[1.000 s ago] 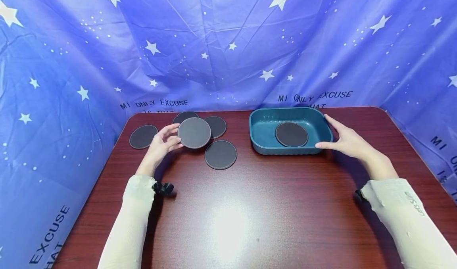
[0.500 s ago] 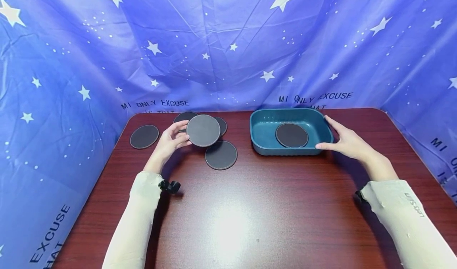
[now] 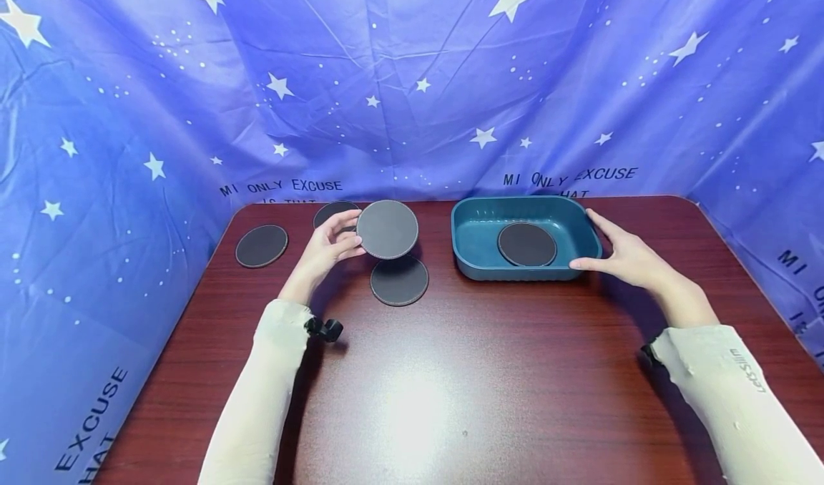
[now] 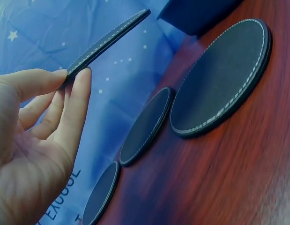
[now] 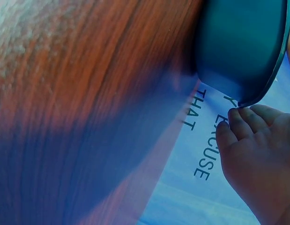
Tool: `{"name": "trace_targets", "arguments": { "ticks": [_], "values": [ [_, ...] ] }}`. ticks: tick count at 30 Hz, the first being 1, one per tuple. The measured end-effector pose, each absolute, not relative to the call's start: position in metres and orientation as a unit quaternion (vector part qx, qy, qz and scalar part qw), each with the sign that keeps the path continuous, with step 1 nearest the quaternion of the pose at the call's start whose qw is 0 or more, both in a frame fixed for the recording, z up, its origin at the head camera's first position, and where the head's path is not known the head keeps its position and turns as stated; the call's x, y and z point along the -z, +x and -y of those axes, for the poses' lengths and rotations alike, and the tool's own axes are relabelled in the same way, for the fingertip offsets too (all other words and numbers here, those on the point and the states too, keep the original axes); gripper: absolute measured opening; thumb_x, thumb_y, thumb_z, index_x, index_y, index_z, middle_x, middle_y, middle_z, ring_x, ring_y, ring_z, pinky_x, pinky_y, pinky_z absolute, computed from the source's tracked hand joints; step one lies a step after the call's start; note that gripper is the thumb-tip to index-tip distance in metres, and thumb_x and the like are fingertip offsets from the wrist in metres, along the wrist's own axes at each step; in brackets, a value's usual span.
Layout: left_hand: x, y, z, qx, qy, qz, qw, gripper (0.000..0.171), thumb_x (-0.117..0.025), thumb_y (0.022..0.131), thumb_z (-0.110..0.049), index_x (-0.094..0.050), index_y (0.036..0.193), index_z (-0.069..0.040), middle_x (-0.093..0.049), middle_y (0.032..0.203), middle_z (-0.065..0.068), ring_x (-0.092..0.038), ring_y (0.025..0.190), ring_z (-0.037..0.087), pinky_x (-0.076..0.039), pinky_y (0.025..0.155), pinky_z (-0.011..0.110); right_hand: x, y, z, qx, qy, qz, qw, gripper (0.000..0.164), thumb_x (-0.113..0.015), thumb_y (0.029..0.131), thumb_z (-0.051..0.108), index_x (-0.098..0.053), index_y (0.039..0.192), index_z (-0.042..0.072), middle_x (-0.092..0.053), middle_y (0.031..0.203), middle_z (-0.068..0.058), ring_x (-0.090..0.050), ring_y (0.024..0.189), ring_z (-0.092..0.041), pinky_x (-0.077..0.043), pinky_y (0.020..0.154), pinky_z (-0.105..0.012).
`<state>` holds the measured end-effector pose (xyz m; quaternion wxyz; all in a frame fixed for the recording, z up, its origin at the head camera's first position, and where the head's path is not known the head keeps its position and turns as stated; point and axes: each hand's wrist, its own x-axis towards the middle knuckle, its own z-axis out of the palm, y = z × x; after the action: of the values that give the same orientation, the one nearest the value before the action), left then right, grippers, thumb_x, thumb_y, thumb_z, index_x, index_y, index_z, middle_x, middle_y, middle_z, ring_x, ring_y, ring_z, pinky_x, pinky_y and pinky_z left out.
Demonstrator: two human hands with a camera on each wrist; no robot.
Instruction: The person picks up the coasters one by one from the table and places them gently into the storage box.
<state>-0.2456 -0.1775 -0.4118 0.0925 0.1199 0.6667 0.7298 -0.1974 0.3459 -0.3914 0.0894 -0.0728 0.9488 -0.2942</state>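
My left hand pinches a round dark leather coaster by its left edge, between thumb and fingers. In the left wrist view this coaster is tilted and raised above the table, pale stitching along its rim. Below it lies a coaster; another is hidden from the head view but shows as the middle coaster in the left wrist view. My right hand grips the right end of a teal rectangular tub, thumb at the front rim. One coaster lies inside the tub.
Another coaster lies at the table's left side, and one more sits at the back, partly behind my left hand. The reddish-brown table meets a blue star-printed curtain at the back and sides.
My left hand has carried the pinched coaster rightward and slightly back, over the coaster that it now covers from the head view. My right hand and the tub have stayed in place.
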Motion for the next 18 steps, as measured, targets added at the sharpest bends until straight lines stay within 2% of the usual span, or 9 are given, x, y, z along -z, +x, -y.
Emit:
{"name": "trace_targets", "arguments": {
  "ticks": [18],
  "values": [
    [0.399,-0.257,0.125,-0.735,0.15,-0.652,0.11,0.057,-0.052,0.093,0.016,-0.038,0.147,0.005,-0.056,0.121,0.0,-0.066,0.088,0.003,-0.062,0.077,0.023,0.393,-0.198,-0.347,0.299,-0.074,-0.948,0.085,0.112,-0.077,0.085,0.043,-0.001,0.162,0.016,-0.011,0.166,-0.024,-0.019,0.148,-0.052,-0.024,0.112,-0.073]
  ]
}}
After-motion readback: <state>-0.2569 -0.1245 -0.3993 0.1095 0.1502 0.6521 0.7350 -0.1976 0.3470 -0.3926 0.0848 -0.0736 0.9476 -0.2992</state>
